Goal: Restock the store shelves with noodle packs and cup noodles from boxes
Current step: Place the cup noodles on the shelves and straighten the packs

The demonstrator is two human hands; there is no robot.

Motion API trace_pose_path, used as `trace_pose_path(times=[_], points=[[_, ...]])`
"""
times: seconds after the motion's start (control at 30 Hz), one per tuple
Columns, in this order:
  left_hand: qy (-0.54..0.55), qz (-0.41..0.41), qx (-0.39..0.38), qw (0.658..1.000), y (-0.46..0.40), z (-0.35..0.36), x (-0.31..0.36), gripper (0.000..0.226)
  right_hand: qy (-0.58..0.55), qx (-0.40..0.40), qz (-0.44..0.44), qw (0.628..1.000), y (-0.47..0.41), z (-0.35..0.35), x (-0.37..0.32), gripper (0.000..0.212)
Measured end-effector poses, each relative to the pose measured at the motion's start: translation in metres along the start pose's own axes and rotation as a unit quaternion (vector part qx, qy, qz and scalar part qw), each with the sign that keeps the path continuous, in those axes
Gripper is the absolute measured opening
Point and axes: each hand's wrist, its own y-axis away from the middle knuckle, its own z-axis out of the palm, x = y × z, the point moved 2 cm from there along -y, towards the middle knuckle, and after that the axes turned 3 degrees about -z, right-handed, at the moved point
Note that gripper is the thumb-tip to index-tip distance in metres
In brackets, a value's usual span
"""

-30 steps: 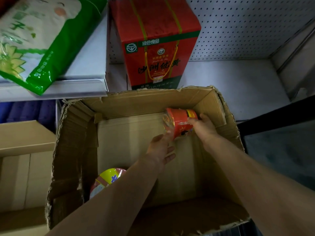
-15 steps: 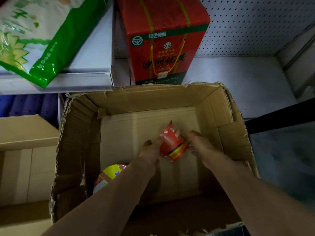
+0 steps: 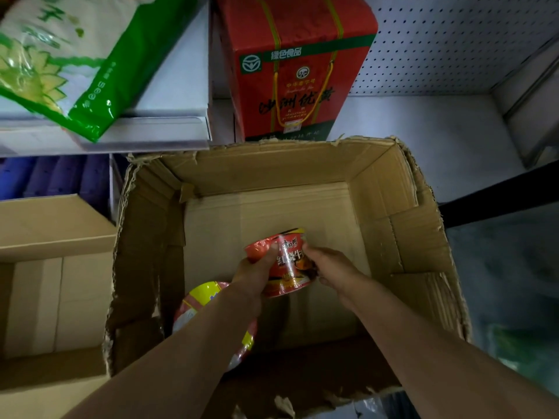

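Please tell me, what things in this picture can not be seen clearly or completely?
- Second cup noodle, head view: the left forearm covers most of it.
- Red cup noodle: the grip of the left hand and right hand hides its sides.
- Green bag: cut by the top and left edges, print blurred.
- Cardboard box: near floor in shadow.

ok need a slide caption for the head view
Both hands, left hand and right hand, hold a red cup noodle over an open cardboard box.

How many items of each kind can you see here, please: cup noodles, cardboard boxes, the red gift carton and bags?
Cup noodles: 2, red cup noodle in both hands, yellow-lidded cup noodle
Cardboard boxes: 2, open box, side box
Red gift carton: 1
Green bag: 1
Total: 6
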Motion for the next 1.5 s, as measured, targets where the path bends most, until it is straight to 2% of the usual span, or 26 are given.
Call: trace_pose_path(times=[0.1, 0.17, 0.23, 0.37, 0.43, 0.53, 0.63, 0.77, 0.9, 1.07, 1.2, 1.3, 1.4, 1.5], points=[[0.002, -0.007, -0.027, 1.000, 0.025, -0.003, 0.014, 0.068, -0.033, 0.024, -0.020, 0.999, 0.009, -0.001, -0.003, 0.033], [-0.005, -0.011, -0.050, 0.999, 0.031, -0.006, 0.020, 0.054, -0.081, 0.043, -0.032, 0.995, 0.016, -0.001, -0.007, 0.035], [-0.001, -0.009, -0.071, 0.997, 0.041, -0.009, 0.027, 0.059, -0.129, 0.050, -0.036, 0.990, 0.025, -0.001, -0.010, 0.034], [0.002, 0.018, -0.074, 0.997, 0.059, -0.023, 0.039, 0.102, -0.181, 0.063, -0.067, 0.979, 0.052, 0.007, -0.022, 0.026], [0.008, 0.032, -0.066, 0.997, 0.074, -0.029, 0.050, 0.109, -0.208, 0.065, -0.081, 0.973, 0.070, 0.013, -0.032, 0.031], [-0.001, 0.051, -0.056, 0.997, 0.103, -0.045, 0.069, 0.097, -0.232, 0.045, -0.095, 0.967, 0.103, 0.028, -0.051, 0.035], [-0.008, 0.069, -0.076, 0.995, 0.133, -0.066, 0.083, 0.107, -0.234, 0.029, -0.125, 0.964, 0.137, 0.043, -0.067, 0.038], [0.032, 0.107, -0.109, 0.988, 0.184, -0.096, 0.103, 0.075, -0.215, 0.012, -0.167, 0.962, 0.176, 0.069, -0.092, 0.045], [0.084, 0.135, -0.109, 0.981, 0.230, -0.144, 0.123, 0.076, -0.190, -0.012, -0.209, 0.959, 0.214, 0.106, -0.132, 0.055], [0.127, 0.192, -0.067, 0.971, 0.300, -0.205, 0.146, 0.073, -0.148, -0.066, -0.252, 0.954, 0.259, 0.159, -0.188, 0.059], [0.163, 0.232, -0.045, 0.958, 0.351, -0.253, 0.162, 0.058, -0.106, -0.108, -0.283, 0.947, 0.290, 0.202, -0.226, 0.064], [0.171, 0.268, -0.027, 0.948, 0.382, -0.293, 0.173, 0.064, -0.087, -0.157, -0.309, 0.934, 0.317, 0.237, -0.251, 0.050], [0.181, 0.303, -0.013, 0.936, 0.414, -0.325, 0.183, 0.063, -0.072, -0.196, -0.341, 0.917, 0.343, 0.268, -0.273, 0.047], [0.180, 0.335, -0.004, 0.925, 0.450, -0.353, 0.189, 0.049, -0.056, -0.220, -0.371, 0.900, 0.367, 0.297, -0.291, 0.067]])
